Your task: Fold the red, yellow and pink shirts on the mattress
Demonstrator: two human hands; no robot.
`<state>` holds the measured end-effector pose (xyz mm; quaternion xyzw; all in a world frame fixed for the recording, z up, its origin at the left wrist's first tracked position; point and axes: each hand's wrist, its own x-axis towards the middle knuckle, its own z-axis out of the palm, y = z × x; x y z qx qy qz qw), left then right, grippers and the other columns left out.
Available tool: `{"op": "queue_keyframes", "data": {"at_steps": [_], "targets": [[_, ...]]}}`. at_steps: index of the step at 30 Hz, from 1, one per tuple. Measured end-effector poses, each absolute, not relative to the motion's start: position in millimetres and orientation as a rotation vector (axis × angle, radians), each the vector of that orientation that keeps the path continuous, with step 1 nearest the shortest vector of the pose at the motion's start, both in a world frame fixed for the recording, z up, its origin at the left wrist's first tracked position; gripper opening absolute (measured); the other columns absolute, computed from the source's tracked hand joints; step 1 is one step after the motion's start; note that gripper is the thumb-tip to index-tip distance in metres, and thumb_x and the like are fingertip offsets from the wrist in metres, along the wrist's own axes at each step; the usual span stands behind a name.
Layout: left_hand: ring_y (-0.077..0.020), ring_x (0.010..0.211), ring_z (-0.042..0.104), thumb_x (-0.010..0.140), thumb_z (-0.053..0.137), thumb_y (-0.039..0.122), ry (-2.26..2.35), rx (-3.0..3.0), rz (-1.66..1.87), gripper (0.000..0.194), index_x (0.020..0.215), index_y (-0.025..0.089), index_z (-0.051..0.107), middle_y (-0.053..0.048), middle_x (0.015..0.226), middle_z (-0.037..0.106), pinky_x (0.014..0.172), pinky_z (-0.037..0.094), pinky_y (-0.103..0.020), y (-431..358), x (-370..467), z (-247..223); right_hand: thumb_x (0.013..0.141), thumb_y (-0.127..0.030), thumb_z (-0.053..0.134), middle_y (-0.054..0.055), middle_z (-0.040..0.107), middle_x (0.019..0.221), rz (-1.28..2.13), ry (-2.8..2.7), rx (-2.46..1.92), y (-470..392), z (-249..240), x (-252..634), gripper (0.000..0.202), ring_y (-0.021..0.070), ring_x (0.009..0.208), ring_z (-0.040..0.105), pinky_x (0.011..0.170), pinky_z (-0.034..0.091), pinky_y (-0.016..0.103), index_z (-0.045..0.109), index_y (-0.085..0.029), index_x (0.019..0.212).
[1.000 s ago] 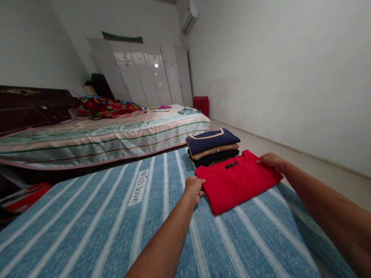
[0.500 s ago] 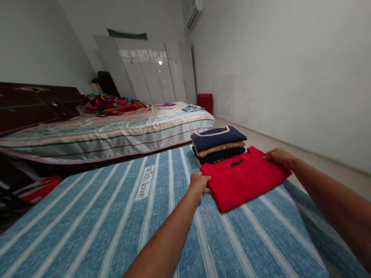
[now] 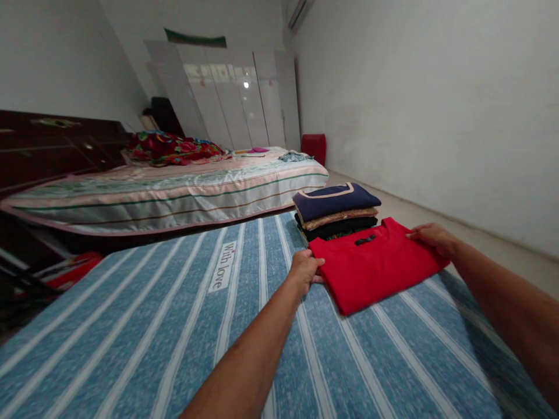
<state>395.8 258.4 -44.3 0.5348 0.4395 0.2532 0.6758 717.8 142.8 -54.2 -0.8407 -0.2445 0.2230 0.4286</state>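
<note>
A folded red shirt [image 3: 378,267] with a dark neck label lies on the blue-and-white striped bed cover [image 3: 174,326]. My left hand [image 3: 305,269] pinches its left edge, thumb on top and fingers partly under the cloth. At the far right side my right hand [image 3: 434,238] grips the shirt's edge; some of its fingers are hidden. Just behind the red shirt stands a stack of folded clothes, with a navy garment with beige trim [image 3: 338,201] on top and patterned brown and black pieces beneath.
Beyond the striped surface is a second bed [image 3: 196,201] with a red floral blanket [image 3: 174,148] heaped on it. A wardrobe [image 3: 236,99] stands at the back, near a red box-like object [image 3: 313,149]. A bare wall [image 3: 428,116] runs along the right.
The view has shifted slightly, so everything sits a little further right and higher. Both hands keep their hold on the red shirt, which looks unchanged in shape.
</note>
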Motion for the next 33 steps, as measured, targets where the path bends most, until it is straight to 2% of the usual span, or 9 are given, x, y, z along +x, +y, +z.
{"op": "queue_keyframes", "data": {"at_steps": [4, 10, 14, 17, 20, 23, 26, 29, 33], "targets": [[-0.0115, 0.049, 0.061, 0.078, 0.053, 0.004, 1.07, 1.307, 0.502, 0.02, 0.094, 0.013, 0.061, -0.002, 0.067, 0.067, 0.052, 0.056, -0.028, 258, 398, -39, 0.077, -0.017, 0.062, 0.006, 0.067, 0.06, 0.604, -0.541, -2.158, 144, -52, 718, 0.014, 0.0176, 0.05, 0.062, 0.047, 0.047, 0.026, 0.067, -0.012, 0.089], [-0.0109, 0.038, 0.053, 0.072, 0.06, 0.006, 1.292, 1.467, 0.441, 0.006, 0.069, 0.011, 0.06, 0.002, 0.044, 0.052, 0.044, 0.051, -0.024, 261, 408, -36, 0.079, -0.024, 0.061, 0.006, 0.068, 0.064, 0.545, -0.64, -2.282, 140, -56, 710, 0.018, 0.0158, 0.055, 0.062, 0.049, 0.045, 0.024, 0.07, -0.012, 0.087], [-0.0157, 0.044, 0.059, 0.071, 0.06, 0.008, 1.372, 1.552, 0.392, 0.004, 0.068, 0.01, 0.062, -0.002, 0.047, 0.057, 0.046, 0.051, -0.026, 266, 410, -38, 0.077, -0.029, 0.062, 0.009, 0.069, 0.071, 0.403, -0.776, -2.414, 134, -46, 714, 0.02, 0.0214, 0.068, 0.065, 0.057, 0.046, 0.028, 0.071, -0.012, 0.083], [-0.0251, 0.059, 0.066, 0.07, 0.06, 0.01, 1.43, 1.634, 0.342, 0.005, 0.073, 0.009, 0.064, -0.012, 0.06, 0.066, 0.053, 0.053, -0.032, 263, 408, -34, 0.077, -0.033, 0.062, 0.016, 0.069, 0.089, 0.215, -0.862, -2.509, 132, -36, 707, 0.027, 0.0313, 0.091, 0.063, 0.07, 0.045, 0.035, 0.071, -0.011, 0.09], [-0.0293, 0.091, 0.066, 0.072, 0.06, 0.012, 1.546, 1.97, 0.471, 0.024, 0.096, 0.012, 0.063, -0.016, 0.093, 0.069, 0.076, 0.052, -0.036, 249, 406, -22, 0.084, -0.04, 0.052, 0.016, 0.066, 0.106, -0.026, -1.134, -2.512, 135, -28, 677, 0.038, 0.0312, 0.099, 0.06, 0.078, 0.044, 0.037, 0.066, -0.015, 0.108], [-0.0266, 0.121, 0.049, 0.081, 0.053, 0.021, 1.475, 2.475, 0.574, 0.033, 0.113, 0.015, 0.055, -0.016, 0.127, 0.056, 0.098, 0.041, -0.037, 232, 409, -14, 0.089, -0.049, 0.041, 0.012, 0.063, 0.113, -0.224, -1.586, -2.295, 145, -26, 635, 0.045, 0.0254, 0.1, 0.059, 0.086, 0.043, 0.034, 0.061, -0.019, 0.117], [-0.0287, 0.138, 0.027, 0.088, 0.043, 0.04, 1.334, 2.599, 0.341, 0.048, 0.128, 0.014, 0.048, -0.016, 0.148, 0.033, 0.109, 0.028, -0.044, 225, 417, -20, 0.088, -0.059, 0.039, 0.013, 0.052, 0.13, -0.282, -1.761, -2.253, 158, -34, 606, 0.056, 0.0287, 0.117, 0.048, 0.097, 0.037, 0.041, 0.055, -0.022, 0.127], [-0.0314, 0.142, 0.011, 0.087, 0.035, 0.056, 1.347, 2.527, 0.107, 0.068, 0.141, 0.014, 0.033, -0.016, 0.155, 0.014, 0.111, 0.017, -0.052, 229, 421, -38, 0.086, -0.067, 0.033, 0.013, 0.043, 0.139, -0.162, -1.725, -2.43, 167, -48, 598, 0.065, 0.0356, 0.125, 0.039, 0.096, 0.034, 0.055, 0.047, -0.027, 0.135], [-0.0305, 0.143, 0.005, 0.087, 0.029, 0.06, 1.302, 2.543, 0.114, 0.073, 0.146, 0.016, 0.026, -0.013, 0.156, 0.008, 0.111, 0.011, -0.055, 236, 420, -57, 0.086, -0.069, 0.025, 0.011, 0.043, 0.139, 0.009, -1.732, -2.506, 170, -65, 602, 0.065, 0.0374, 0.126, 0.038, 0.095, 0.031, 0.062, 0.047, -0.031, 0.134]]}}
